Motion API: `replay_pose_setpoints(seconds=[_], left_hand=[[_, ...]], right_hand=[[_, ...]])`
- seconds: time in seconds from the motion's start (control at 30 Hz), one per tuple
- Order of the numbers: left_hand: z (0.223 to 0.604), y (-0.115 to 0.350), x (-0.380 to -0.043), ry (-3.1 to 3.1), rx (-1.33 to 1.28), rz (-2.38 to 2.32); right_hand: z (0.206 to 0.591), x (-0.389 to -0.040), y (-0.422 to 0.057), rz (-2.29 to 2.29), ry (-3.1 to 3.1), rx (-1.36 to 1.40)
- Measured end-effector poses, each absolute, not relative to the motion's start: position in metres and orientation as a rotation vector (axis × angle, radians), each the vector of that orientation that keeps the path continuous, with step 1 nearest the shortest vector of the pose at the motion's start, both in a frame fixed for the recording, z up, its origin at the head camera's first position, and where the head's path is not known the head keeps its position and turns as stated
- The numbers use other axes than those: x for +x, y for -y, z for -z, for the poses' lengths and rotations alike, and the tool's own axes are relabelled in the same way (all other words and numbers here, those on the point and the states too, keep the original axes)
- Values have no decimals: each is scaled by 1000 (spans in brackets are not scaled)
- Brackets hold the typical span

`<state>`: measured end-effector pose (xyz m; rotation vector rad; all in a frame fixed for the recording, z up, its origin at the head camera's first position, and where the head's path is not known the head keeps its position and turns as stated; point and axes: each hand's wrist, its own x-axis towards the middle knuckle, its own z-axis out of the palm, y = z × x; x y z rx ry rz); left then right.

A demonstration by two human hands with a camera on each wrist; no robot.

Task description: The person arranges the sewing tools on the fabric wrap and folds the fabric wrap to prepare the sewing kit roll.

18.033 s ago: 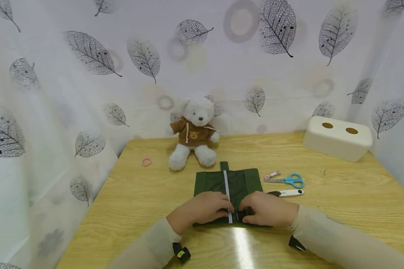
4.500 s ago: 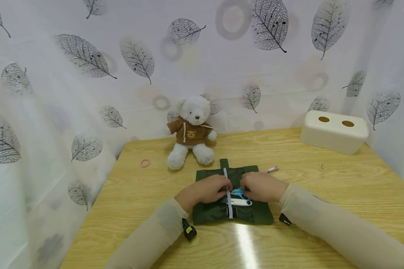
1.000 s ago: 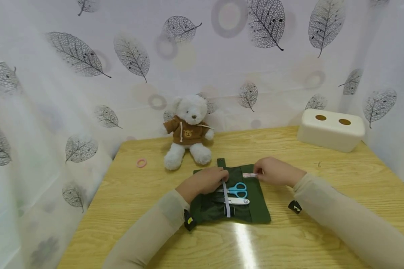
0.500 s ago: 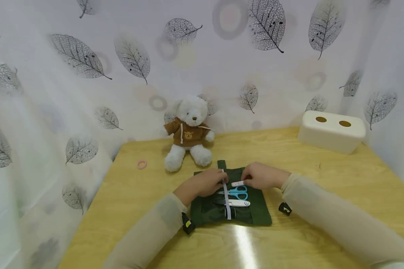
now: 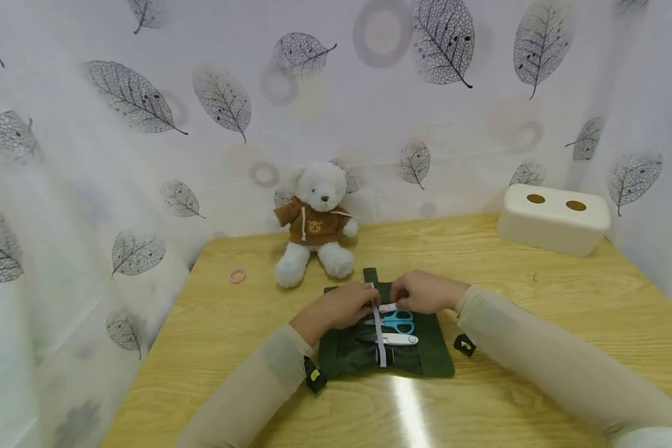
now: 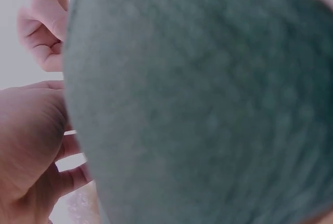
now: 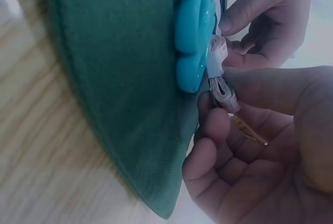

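Note:
A dark green fabric roll [image 5: 438,351] lies unrolled on the table, crossed by a white elastic strap [image 5: 380,342]. My left hand [image 5: 337,306] pinches the strap near its upper end. In my right hand [image 5: 427,291], thumb and fingertips grip a folded measuring tape [image 7: 221,86], its near end against the strap. Blue-handled scissors [image 5: 399,322], a white-handled tool with a dark blade [image 5: 401,339] and a small black cylinder [image 5: 389,356] sit under the strap below it. Green fabric [image 6: 197,99] blocks most of the left wrist view.
A white teddy bear [image 5: 316,227] in a brown hoodie sits behind the roll. To its left lies a pink ring [image 5: 238,275]. A cream box [image 5: 554,221] with two holes stands at the back right of the wooden table [image 5: 509,386].
The scissors handles have been let go and lie under the strap. My right hand has brought the measuring tape from the roll's right edge leftward to the strap. My left hand keeps to the strap.

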<state>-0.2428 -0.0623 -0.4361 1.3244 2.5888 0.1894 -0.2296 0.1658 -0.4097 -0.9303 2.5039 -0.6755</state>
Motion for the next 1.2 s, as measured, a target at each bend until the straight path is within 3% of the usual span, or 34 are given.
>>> replay_pose_setpoints(seconds=[0.97, 1.2], left_hand=[[435, 63, -243, -2587, 1332, -229], [435, 62, -243, -2583, 1305, -245]], right_hand=[[414, -241, -158, 815, -2378, -547], [417, -242, -156, 687, -2476, -716]])
